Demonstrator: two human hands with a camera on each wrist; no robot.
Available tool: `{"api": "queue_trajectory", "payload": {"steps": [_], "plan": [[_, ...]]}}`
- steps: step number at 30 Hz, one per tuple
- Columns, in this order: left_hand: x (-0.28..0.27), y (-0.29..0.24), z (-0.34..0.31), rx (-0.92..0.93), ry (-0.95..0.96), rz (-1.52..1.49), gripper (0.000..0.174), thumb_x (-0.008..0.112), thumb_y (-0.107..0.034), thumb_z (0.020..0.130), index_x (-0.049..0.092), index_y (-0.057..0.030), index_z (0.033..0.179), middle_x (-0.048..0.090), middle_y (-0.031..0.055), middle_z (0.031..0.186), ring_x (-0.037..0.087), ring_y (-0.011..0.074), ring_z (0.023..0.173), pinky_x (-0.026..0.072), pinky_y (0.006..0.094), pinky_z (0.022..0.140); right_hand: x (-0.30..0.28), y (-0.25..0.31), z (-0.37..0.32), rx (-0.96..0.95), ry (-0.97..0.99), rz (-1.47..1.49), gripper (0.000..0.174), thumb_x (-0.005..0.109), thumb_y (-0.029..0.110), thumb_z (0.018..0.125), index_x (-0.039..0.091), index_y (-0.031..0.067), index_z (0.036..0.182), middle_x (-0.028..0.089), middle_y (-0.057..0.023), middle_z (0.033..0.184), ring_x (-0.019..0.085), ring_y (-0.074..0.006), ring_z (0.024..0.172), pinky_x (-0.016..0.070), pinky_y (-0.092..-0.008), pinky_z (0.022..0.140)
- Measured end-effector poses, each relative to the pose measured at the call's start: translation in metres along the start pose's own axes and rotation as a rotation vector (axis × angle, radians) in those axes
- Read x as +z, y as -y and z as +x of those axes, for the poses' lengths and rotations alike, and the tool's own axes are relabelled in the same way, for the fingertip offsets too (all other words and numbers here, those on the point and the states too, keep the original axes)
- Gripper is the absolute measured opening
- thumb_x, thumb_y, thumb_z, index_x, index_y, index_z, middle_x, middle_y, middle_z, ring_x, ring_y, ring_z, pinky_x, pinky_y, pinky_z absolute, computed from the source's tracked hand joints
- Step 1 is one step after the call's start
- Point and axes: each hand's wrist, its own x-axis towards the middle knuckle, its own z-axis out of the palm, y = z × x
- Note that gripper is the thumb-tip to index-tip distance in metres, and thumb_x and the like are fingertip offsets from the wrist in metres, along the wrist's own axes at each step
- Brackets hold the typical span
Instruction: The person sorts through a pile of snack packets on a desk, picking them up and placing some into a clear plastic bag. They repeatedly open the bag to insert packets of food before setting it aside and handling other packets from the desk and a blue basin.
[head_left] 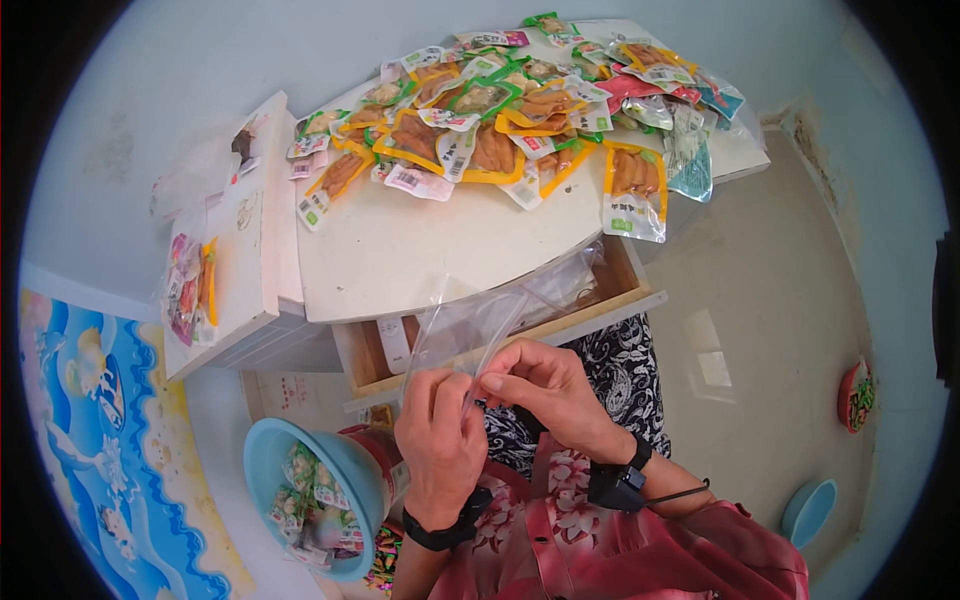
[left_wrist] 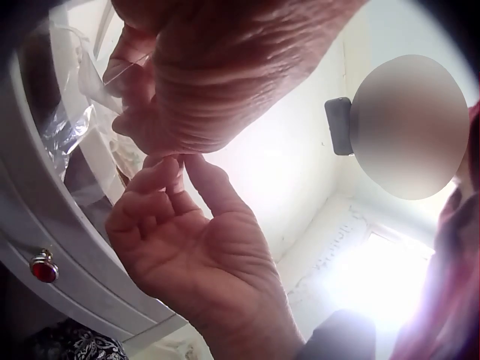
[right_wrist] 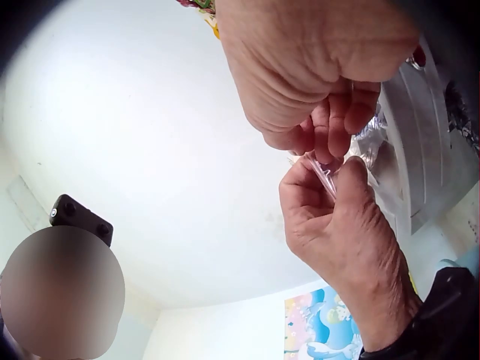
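A clear plastic bag (head_left: 455, 335) stands up from both hands in front of the open drawer. The left hand (head_left: 440, 440) grips its near edge with curled fingers. Right beside it, the right hand (head_left: 555, 395) pinches the same edge between thumb and forefinger. In the right wrist view the left hand (right_wrist: 349, 240) holds a folded strip of the clear plastic (right_wrist: 324, 177), close under the right hand (right_wrist: 315, 67). The left wrist view has the right hand's (left_wrist: 206, 255) fingertips meeting the left hand (left_wrist: 225, 75); the plastic there is mostly hidden.
Many sealed food packets (head_left: 490, 150) are heaped along the back of the white table (head_left: 440, 240). The drawer (head_left: 630, 285) below holds plastic bags. More packets (head_left: 190, 290) lie on the left cabinet. A blue basin (head_left: 262, 455) with packets stands lower left; a smaller blue basin (head_left: 810, 512) is lower right.
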Motion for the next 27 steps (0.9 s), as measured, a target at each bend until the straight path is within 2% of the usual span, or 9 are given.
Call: {"api": "queue_trajectory", "payload": {"steps": [6,9,12,15,18,21,25,27], "plan": [[0.000,0.000,0.000,0.012,-0.001,-0.005,0.035,0.063,0.015,0.072,0.062,-0.0010,0.103,0.061,0.0152,0.097,0.063,0.0347,0.079,0.0512,0.0426,0.066,-0.001,-0.001,0.001,0.012,-0.004,-0.013,0.008,0.066,0.008,0.103,0.067,0.0006,0.103,0.070,-0.0017,0.096,0.065,-0.0066,0.089,0.0545,-0.0236,0.080],[0.000,0.001,-0.003,-0.031,0.037,-0.039,0.034,0.065,0.014,0.072,0.063,-0.0012,0.103,0.061,0.0137,0.097,0.064,0.0303,0.079,0.0513,0.0397,0.067,-0.004,-0.003,0.001,0.002,-0.007,-0.023,0.006,0.066,0.008,0.103,0.067,0.0016,0.103,0.070,-0.0016,0.095,0.065,-0.0067,0.089,0.0546,-0.0239,0.079],[-0.007,-0.006,0.001,-0.106,0.106,-0.257,0.033,0.070,0.009,0.077,0.065,-0.0019,0.108,0.064,0.0138,0.099,0.066,0.0311,0.081,0.0539,0.0389,0.068,-0.004,0.003,0.001,-0.006,0.000,-0.023,0.006,0.066,0.008,0.102,0.067,0.0021,0.102,0.069,-0.0009,0.094,0.064,-0.0063,0.087,0.0537,-0.0240,0.078],[-0.010,-0.012,0.004,-0.122,0.061,-0.399,0.029,0.073,0.005,0.084,0.066,-0.0008,0.112,0.066,0.0146,0.102,0.067,0.0289,0.077,0.0545,0.0366,0.068,-0.005,0.001,0.000,-0.040,0.023,-0.062,0.007,0.066,0.008,0.102,0.066,0.0017,0.101,0.068,-0.0002,0.093,0.062,-0.0056,0.086,0.0522,-0.0237,0.077],[-0.012,-0.012,0.000,-0.176,0.016,-0.377,0.024,0.074,0.001,0.089,0.069,0.0001,0.112,0.070,0.0132,0.105,0.067,0.0206,0.082,0.0537,0.0304,0.073,-0.005,0.000,0.000,-0.059,0.030,-0.108,0.008,0.066,0.009,0.102,0.066,0.0014,0.099,0.068,0.0005,0.092,0.061,-0.0050,0.084,0.0508,-0.0234,0.075],[-0.008,-0.002,-0.004,-0.036,0.005,-0.227,0.021,0.076,0.000,0.089,0.071,0.0011,0.109,0.071,0.0132,0.098,0.069,0.0210,0.079,0.0544,0.0313,0.069,-0.004,0.004,-0.002,-0.050,0.016,-0.169,0.010,0.067,0.010,0.102,0.067,0.0007,0.098,0.067,0.0009,0.091,0.059,-0.0048,0.082,0.0497,-0.0237,0.073],[-0.010,-0.004,-0.004,-0.026,-0.001,-0.171,0.018,0.073,0.002,0.089,0.073,0.0011,0.107,0.072,0.0135,0.090,0.070,0.0228,0.073,0.0546,0.0326,0.065,0.003,0.011,-0.004,-0.163,0.022,-0.384,0.011,0.066,0.010,0.101,0.067,0.0000,0.099,0.066,-0.0012,0.087,0.058,-0.0077,0.078,0.0480,-0.0261,0.069],[-0.012,-0.006,-0.003,-0.014,0.004,-0.123,0.017,0.073,0.003,0.089,0.072,0.0010,0.106,0.071,0.0137,0.087,0.070,0.0236,0.071,0.0545,0.0329,0.065,0.005,0.017,-0.006,-0.235,0.027,-0.576,0.009,0.066,0.009,0.100,0.067,0.0003,0.099,0.064,-0.0055,0.085,0.061,-0.0148,0.076,0.0478,-0.0299,0.068]]}}
